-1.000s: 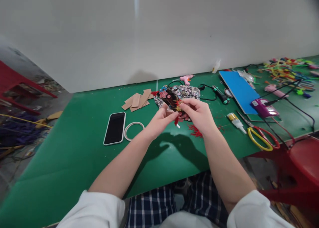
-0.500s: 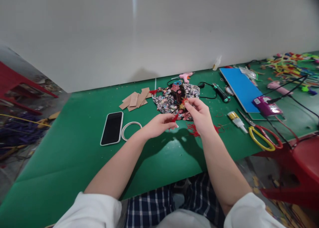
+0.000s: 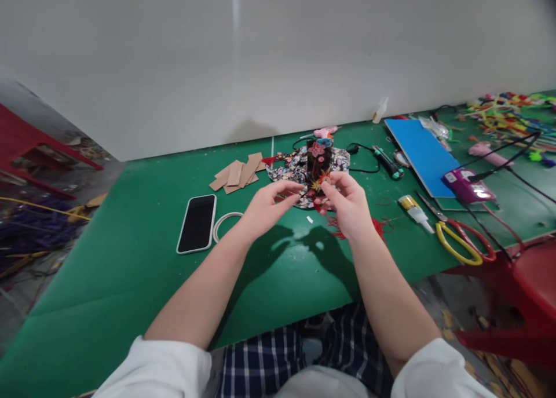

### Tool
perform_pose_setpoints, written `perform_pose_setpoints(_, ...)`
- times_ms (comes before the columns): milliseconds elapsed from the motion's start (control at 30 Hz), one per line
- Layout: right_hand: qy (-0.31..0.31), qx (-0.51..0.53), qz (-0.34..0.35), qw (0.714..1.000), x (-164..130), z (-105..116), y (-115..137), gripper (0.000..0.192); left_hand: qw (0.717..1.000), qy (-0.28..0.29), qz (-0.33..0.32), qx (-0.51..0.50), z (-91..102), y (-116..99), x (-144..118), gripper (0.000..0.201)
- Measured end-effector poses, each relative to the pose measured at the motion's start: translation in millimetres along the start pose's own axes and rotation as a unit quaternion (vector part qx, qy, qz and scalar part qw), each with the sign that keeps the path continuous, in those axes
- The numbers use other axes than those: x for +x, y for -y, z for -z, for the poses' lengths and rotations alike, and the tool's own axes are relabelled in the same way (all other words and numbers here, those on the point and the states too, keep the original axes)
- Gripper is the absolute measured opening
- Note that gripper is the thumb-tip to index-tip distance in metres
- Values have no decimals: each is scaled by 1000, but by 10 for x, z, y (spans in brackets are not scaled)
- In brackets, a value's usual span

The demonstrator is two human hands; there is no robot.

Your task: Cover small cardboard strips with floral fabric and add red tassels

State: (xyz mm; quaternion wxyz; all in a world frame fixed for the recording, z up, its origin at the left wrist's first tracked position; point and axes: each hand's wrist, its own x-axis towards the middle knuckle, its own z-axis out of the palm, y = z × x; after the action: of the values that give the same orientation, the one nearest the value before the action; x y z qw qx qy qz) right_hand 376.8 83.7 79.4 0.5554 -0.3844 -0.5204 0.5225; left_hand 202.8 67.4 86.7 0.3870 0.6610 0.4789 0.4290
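A dark rectangular piece decorated with flowers (image 3: 318, 161) stands tilted over a bundle of floral fabric (image 3: 284, 171). My right hand (image 3: 347, 204) grips it at its lower right, the thumb beside a yellow-orange flower. Facing its lower left edge is my left hand (image 3: 275, 204), thumb and fingers apart; whether the fingertips touch the edge I cannot tell. Red threads (image 3: 339, 227) lie on the table under my right hand and show a little below the piece. A small white scrap (image 3: 310, 219) lies between my hands.
Cardboard strips (image 3: 237, 174), a phone (image 3: 197, 224) and a white ring (image 3: 221, 224) lie on the left. On the right are a glue bottle (image 3: 416, 212), scissors (image 3: 460, 238), a blue board (image 3: 421, 154) and a purple device (image 3: 467, 185). A pink glue gun (image 3: 325, 132) lies behind.
The decorated piece has turned more upright and faces me more. My left hand has risen towards it, its fingers now apart; the red strand at its fingertips no longer shows there.
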Motion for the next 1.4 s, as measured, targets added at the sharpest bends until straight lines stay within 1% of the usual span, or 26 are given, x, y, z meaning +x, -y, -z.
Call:
perform_pose_setpoints(33,-14,-31,33,999,-15,-9,-4,23,999,-36,3,-6,11,-66,-16,24)
perform_pose_setpoints(67,-31,-71,72,994,-34,-20,-8,22,998,-56,11,-24,16,-127,-36,24)
perform_pose_setpoints(100,-52,-116,115,985,-56,-31,-10,20,997,-56,26,-50,13,-182,-59,25)
perform_pose_setpoints(133,-74,-164,162,970,-79,-43,-11,16,995,-43,37,-80,1,-230,-85,27)
perform_pose_setpoints(200,-106,-251,258,927,-122,-69,-18,8,991,2,40,-130,-45,-300,-137,32)
perform_pose_setpoints(267,-110,-310,343,880,-154,-97,-39,7,987,32,20,-156,-110,-340,-184,35)
perform_pose_setpoints(300,-106,-328,378,859,-164,-112,-58,9,986,31,17,-162,-141,-350,-203,33)
perform_pose_setpoints(333,-101,-342,409,840,-172,-129,-80,13,986,20,19,-166,-167,-355,-218,32)
perform_pose_setpoints(400,-96,-363,448,811,-185,-162,-126,18,987,-21,30,-159,-195,-352,-235,29)
perform_pose_setpoints(467,-83,-382,467,793,-202,-190,-156,19,988,-73,35,-128,-181,-338,-236,29)
perform_pose_setpoints(533,-62,-387,479,786,-225,-200,-151,17,990,-106,47,-78,-128,-321,-224,33)
perform_pose_setpoints(600,-60,-366,486,791,-244,-188,-110,13,990,-119,62,-31,-52,-311,-206,37)
perform_pose_setpoints(633,-69,-346,480,803,-248,-175,-81,11,991,-119,65,-18,-11,-311,-197,39)
perform_pose_setpoints(667,-83,-323,457,825,-245,-159,-51,8,991,-117,62,-12,29,-316,-189,38)
perform_pose_setpoints(700,-98,-297,417,853,-236,-142,-23,4,992,-116,55,-12,66,-325,-182,37)
perform_pose_setpoints(733,-99,-265,359,889,-221,-127,-2,6,993,-110,48,-13,100,-338,-177,35)
perform_pose_setpoints(767,-80,-228,281,929,-202,-114,12,11,994,-104,42,-14,129,-353,-175,32)
perform_pose_setpoints(800,-50,-182,206,960,-182,-107,18,16,994,-102,36,-17,153,-369,-174,30)
perform_pose_setpoints(833,-11,-136,136,981,-164,-106,17,21,994,-101,30,-19,172,-385,-176,29)
perform_pose_setpoints(867,27,-93,78,992,-150,-110,12,24,994,-103,25,-22,187,-398,-178,28)
perform_pose_setpoints(933,77,-26,6,997,-140,-133,-1,26,994,-101,19,-25,205,-419,-183,28)
perform_pose_setpoints(1033,94,24,-43,994,-165,-179,2,23,996,-90,14,-11,213,-439,-190,28)
perform_pose_setpoints(1233,105,29,-74,991,-228,-230,73,15,994,-108,-6,21,181,-470,-206,28)
perform_pose_setpoints(1400,141,23,-72,987,-265,-249,129,14,983,-169,-36,60,128,-492,-242,27)
